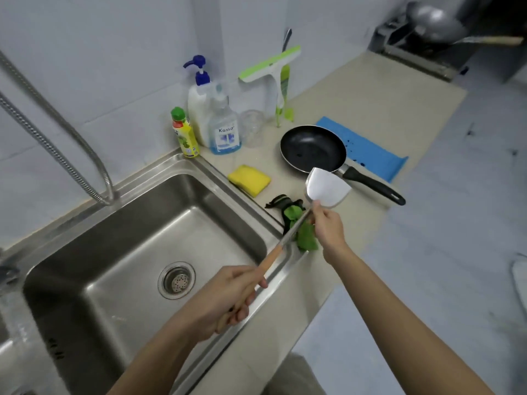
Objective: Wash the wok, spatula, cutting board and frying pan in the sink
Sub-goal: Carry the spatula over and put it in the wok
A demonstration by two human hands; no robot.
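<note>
Gripping one spatula (296, 226): two hands.

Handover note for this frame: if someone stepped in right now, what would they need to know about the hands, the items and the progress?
Left hand grips the spatula by its wooden handle, over the sink's right rim. Right hand pinches the metal shaft just below the blade, with a green cloth beside it.
Frying pan sits on the counter, partly on the blue cutting board. Wok is on the stove, far right. Yellow sponge lies by the sink.
The sink holds no dishes; no running water is visible. What is already washed cannot be told.
</note>
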